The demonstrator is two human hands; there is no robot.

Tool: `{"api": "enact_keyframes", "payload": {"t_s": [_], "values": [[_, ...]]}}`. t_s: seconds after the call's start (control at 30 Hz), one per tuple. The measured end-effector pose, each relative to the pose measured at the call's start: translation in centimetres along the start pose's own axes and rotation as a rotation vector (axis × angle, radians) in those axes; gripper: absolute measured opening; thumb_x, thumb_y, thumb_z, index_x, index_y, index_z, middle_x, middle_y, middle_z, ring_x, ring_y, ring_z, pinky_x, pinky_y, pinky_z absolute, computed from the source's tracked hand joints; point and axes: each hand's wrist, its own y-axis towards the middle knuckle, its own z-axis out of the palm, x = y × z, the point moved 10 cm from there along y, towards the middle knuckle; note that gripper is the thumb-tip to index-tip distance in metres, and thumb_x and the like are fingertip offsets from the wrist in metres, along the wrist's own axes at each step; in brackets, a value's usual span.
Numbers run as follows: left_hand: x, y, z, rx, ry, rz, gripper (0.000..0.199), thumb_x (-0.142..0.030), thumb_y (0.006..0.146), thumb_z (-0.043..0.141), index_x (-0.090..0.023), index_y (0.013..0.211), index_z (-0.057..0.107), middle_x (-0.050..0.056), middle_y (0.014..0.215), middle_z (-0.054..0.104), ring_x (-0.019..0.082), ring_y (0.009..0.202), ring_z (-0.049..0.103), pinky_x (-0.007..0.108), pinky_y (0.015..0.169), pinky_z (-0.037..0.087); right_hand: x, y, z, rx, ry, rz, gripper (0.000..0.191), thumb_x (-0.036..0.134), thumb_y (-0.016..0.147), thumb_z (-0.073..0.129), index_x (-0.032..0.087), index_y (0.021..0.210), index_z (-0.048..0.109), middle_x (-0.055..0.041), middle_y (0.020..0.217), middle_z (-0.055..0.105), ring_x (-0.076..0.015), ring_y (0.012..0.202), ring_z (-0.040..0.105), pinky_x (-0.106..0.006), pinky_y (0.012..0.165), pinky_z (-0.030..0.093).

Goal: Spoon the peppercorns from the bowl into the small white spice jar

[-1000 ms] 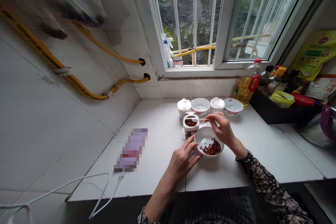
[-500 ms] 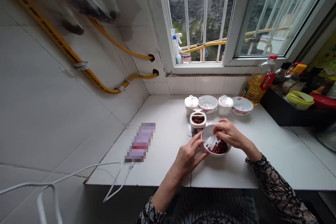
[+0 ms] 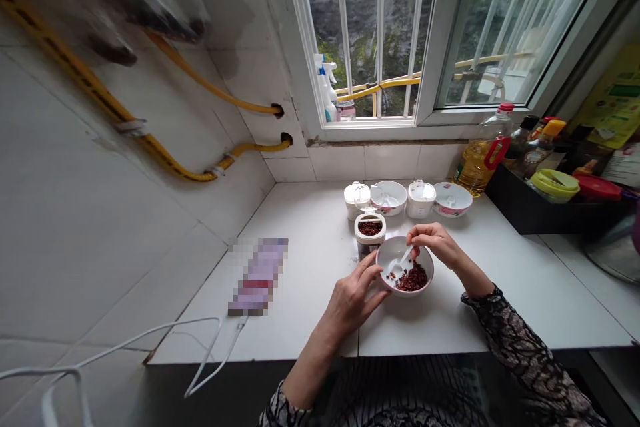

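Note:
A white bowl (image 3: pixel 385 255) with a pink rim stands near the front of the counter, and dark red dried bits (image 3: pixel 413 276) lie in its right part. My left hand (image 3: pixel 354 293) grips the bowl's left side, thumb and fingers at the rim. Between the fingers of my right hand (image 3: pixel 434 242) is a white plastic spoon (image 3: pixel 403 258), its bowl end low inside the dish at the left. Just behind my left hand sits an open square jar (image 3: pixel 370 229) filled with similar dark red bits.
Behind stand two white lidded jars (image 3: pixel 357 201) (image 3: pixel 421 200) and two more bowls (image 3: pixel 389 198) (image 3: pixel 453 200). An oil bottle (image 3: pixel 477 160) and a black bin (image 3: pixel 520 205) of condiments are at right. A blurred purple object (image 3: pixel 263 277) with a white cable (image 3: pixel 220 347) lies left.
The spoon in my right hand now shows more fully, tilted toward the bowl's left side, and the red bits are gathered less widely. The whole view has shifted slightly.

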Motion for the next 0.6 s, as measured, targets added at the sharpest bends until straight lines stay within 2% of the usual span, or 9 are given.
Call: {"api": "enact_keyframes", "payload": {"t_s": [0.37, 0.5, 0.6], "values": [[0.2, -0.1, 0.1, 0.011, -0.013, -0.005, 0.024, -0.023, 0.092, 0.058, -0.021, 0.115, 0.050, 0.018, 0.142, 0.052, 0.017, 0.089, 0.071, 0.030, 0.072, 0.061, -0.3, 0.1, -0.8, -0.065, 0.064, 0.025, 0.013, 0.026, 0.063, 0.061, 0.015, 0.066, 0.067, -0.0008, 0.049, 0.064, -0.0143, 0.049, 0.057, -0.029, 0.062, 0.046], [0.1, -0.1, 0.1, 0.006, -0.001, -0.003, 0.026, -0.022, 0.091, 0.058, -0.022, 0.115, 0.050, 0.017, 0.141, 0.053, 0.020, 0.096, 0.071, 0.031, 0.071, 0.062, -0.3, 0.3, -1.3, -0.113, 0.092, 0.001, 0.013, 0.027, 0.063, 0.063, 0.016, 0.068, 0.068, -0.0013, 0.052, 0.066, -0.0142, 0.051, 0.056, -0.030, 0.064, 0.047], [0.1, -0.1, 0.1, 0.002, 0.003, -0.003, 0.027, -0.023, 0.090, 0.060, -0.022, 0.116, 0.050, 0.017, 0.142, 0.053, 0.022, 0.102, 0.070, 0.031, 0.072, 0.062, 0.2, 0.6, -1.7, -0.185, 0.111, -0.079, 0.017, 0.032, 0.068, 0.066, 0.017, 0.074, 0.068, -0.0031, 0.060, 0.070, -0.0161, 0.058, 0.061, -0.032, 0.069, 0.050]]}}
